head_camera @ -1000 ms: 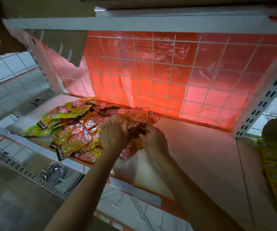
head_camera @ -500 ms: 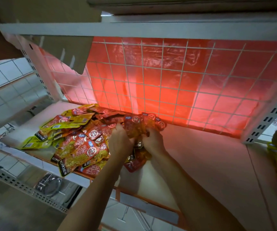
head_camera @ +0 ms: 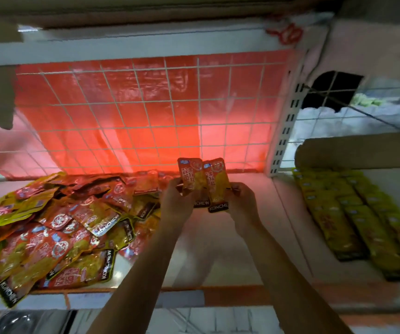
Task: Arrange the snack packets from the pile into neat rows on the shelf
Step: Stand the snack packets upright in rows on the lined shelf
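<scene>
Left hand (head_camera: 176,203) and right hand (head_camera: 242,204) each pinch one side of a small fan of orange-red foil snack packets with black bottom bands (head_camera: 203,183), fingers curled round the edges. At least two packets, maybe a third behind, hard to tell. They're held upright, faces to camera, lifted off the deck. They sit just right of the loose pile of red and yellow foil packets (head_camera: 61,225), apart from it.

Change: half a second ago both hands were down in the pile's right edge, digging. Now they're up and out with a picked set. So the pick looks done, placing isn't. No row laid yet on the white flat metal shelf (head_camera: 218,251); its bare right half is the likely spot, my guess.

Outward: white wire grid backed by red plastic sheet (head_camera: 146,112) behind the packets. White slotted upright post (head_camera: 283,133) to the right. Beyond it, neat rows of yellow flat packets (head_camera: 363,222) on the neighbouring bay.

Versus earlier: view has swung right, so that bay shows far more. Pile otherwise looks the same.
</scene>
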{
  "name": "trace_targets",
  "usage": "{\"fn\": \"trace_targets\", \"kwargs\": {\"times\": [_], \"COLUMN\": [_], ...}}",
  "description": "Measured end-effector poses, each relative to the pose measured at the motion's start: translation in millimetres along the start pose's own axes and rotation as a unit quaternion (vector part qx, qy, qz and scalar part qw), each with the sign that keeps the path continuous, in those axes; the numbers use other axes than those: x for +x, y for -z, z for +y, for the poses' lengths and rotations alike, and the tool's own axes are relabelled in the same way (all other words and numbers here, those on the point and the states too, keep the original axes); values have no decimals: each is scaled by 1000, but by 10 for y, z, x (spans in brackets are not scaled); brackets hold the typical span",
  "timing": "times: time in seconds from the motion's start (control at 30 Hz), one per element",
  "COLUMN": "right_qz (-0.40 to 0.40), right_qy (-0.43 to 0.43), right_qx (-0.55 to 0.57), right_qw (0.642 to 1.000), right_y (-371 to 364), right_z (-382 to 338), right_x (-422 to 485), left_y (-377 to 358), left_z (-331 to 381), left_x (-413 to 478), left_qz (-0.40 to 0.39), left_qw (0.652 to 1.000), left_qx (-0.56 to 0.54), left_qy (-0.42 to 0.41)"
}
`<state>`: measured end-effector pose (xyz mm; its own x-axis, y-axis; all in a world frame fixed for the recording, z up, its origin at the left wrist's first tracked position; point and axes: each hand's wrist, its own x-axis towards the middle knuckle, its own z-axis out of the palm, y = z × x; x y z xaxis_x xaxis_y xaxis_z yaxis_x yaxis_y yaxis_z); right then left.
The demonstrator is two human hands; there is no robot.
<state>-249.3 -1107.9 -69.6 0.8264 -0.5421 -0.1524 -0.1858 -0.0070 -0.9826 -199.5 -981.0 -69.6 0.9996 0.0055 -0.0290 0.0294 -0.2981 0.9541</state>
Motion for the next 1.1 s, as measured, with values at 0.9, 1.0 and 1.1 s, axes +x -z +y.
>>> {"fn": "trace_targets", "kwargs": {"times": [0.9, 1.0, 1.1], "right_qz": [242, 245, 267], "right_qy": [14, 11, 10], "right_qx": [-21, 1, 2], "right_qw": [970, 969, 964], "right_y": [4696, 4914, 5092], "right_z": [604, 635, 640], "right_x": [-503, -444, -302], "left_y": [-3732, -3965, -4216], "left_z": [1064, 1159, 1266], "left_x": [-2446, -2501, -2479], "left_qz": [-240, -237, -249], "left_qw": [970, 971, 968], "left_qx": [-31, -10, 0], "left_qy": [-15, -39, -43]}}
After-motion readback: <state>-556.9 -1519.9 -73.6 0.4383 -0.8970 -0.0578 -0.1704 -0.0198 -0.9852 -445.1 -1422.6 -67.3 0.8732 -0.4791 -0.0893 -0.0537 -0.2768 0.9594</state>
